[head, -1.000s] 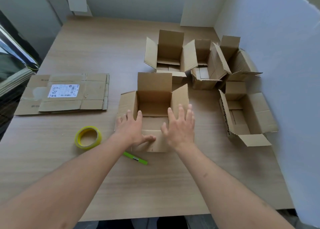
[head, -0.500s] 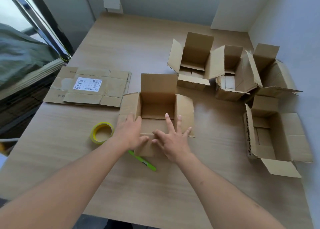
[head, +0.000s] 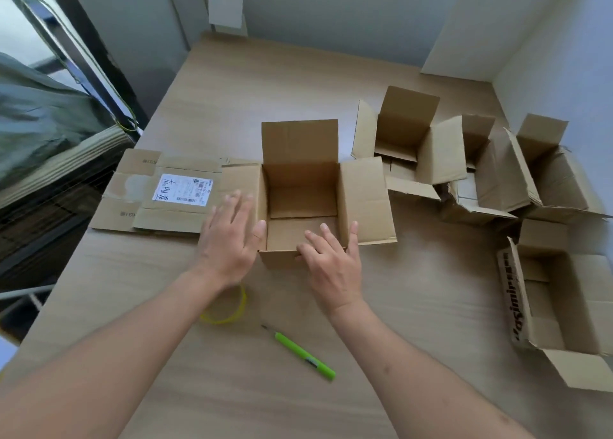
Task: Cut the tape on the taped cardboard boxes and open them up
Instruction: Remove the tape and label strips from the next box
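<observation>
Hands first: my left hand (head: 229, 236) lies flat with straight fingers on the left flap of the open box (head: 300, 203), thumb against the box's near left corner. My right hand (head: 331, 259) rests on the near wall, fingers loosely spread and reaching over the rim, holding nothing. The box stands upright on the table (head: 298, 80) right before me, its back flap raised and its side flaps spread out.

Just behind my left wrist, a yellow tape roll (head: 229, 309) lies partly hidden by my forearm. Nearer to me, between my arms, a green cutter (head: 305, 355) lies on the table, apart from both hands.

Left of the box a flattened carton (head: 132, 199) with a white label (head: 182, 189) lies flat, its right edge under the box's left flap. To the right, well apart from my hands, sits a cluster of opened boxes (head: 464, 163), and a printed box (head: 557, 299) lies open by the table's right edge.
</observation>
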`<state>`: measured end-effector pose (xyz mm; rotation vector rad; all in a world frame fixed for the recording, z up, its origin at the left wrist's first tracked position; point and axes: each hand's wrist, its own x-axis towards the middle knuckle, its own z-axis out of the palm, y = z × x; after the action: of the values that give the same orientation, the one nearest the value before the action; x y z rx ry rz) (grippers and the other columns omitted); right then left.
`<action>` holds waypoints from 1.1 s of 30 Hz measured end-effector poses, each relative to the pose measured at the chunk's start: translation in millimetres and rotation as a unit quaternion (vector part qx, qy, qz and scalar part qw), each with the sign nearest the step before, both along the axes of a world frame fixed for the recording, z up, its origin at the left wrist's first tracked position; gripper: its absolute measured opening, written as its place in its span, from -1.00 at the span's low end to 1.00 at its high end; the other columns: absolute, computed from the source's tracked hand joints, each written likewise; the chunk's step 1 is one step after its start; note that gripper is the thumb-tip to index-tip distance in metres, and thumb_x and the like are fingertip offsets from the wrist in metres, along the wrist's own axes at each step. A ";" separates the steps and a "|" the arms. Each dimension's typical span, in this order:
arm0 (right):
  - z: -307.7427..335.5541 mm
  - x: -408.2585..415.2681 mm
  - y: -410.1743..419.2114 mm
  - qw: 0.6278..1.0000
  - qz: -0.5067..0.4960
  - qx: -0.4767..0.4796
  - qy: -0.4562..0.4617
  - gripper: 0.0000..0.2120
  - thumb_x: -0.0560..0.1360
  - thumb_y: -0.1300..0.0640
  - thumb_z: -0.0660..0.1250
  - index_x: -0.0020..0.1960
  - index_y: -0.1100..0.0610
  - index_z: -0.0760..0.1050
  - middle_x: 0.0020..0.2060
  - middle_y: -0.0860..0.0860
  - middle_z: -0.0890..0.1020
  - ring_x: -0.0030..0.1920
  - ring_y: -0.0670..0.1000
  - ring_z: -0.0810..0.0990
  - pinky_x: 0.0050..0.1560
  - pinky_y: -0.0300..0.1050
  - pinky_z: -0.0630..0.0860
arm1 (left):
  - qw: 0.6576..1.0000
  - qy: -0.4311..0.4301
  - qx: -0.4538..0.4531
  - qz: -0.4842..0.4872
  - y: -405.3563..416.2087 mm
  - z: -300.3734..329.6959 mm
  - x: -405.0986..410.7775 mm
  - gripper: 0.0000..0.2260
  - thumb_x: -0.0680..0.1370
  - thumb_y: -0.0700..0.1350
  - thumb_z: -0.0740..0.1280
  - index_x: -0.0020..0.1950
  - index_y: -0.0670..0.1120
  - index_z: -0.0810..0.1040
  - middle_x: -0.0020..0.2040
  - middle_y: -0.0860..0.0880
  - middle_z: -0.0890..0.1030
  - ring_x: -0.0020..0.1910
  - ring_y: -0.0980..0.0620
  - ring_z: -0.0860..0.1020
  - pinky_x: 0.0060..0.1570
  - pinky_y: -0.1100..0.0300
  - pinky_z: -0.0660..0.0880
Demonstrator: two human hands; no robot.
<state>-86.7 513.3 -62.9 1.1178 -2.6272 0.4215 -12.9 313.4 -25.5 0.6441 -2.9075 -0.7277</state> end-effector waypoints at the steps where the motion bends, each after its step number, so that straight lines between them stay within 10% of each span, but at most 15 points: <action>1: 4.1 0.4 -10.4 1.000 -0.007 -0.005 0.005 -0.79 0.59 0.08 0.24 -0.12 0.04 0.62 0.08 -0.01 0.71 0.28 0.18 0.63 0.43 0.53 0.20 | 1.000 0.017 0.002 0.002 -14.4 2.3 -4.0 -0.33 0.64 0.25 -0.06 0.64 -0.10 0.25 0.64 -0.15 0.23 0.64 -0.11 0.14 0.60 -0.14 0.09; 17: 12.3 -114.9 -168.4 0.991 -0.114 0.005 -0.066 -0.90 0.51 0.21 0.49 -0.12 0.03 0.64 -0.12 -0.07 0.69 0.15 0.11 0.65 0.53 0.44 0.14 | 0.999 -0.012 -0.026 -0.017 -203.8 3.9 -116.9 -0.43 0.69 0.12 0.01 0.65 -0.13 0.17 0.67 -0.16 0.14 0.65 -0.16 0.09 0.60 -0.14 0.15; 33: -27.2 -204.8 -160.3 0.975 -0.193 0.036 -0.101 -0.91 0.58 0.09 0.42 0.06 0.03 0.68 -0.13 -0.03 0.69 -0.05 0.04 0.63 0.60 0.23 0.13 | 0.994 -0.060 0.032 -0.090 -189.7 -41.3 -211.0 -0.45 0.71 0.01 0.18 0.67 -0.09 0.16 0.69 -0.08 0.08 0.67 -0.06 0.05 0.62 0.01 0.10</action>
<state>-291.5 353.0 -90.0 0.5819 -2.9671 0.3748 -224.0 123.7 -66.8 0.4509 -3.0947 -0.8318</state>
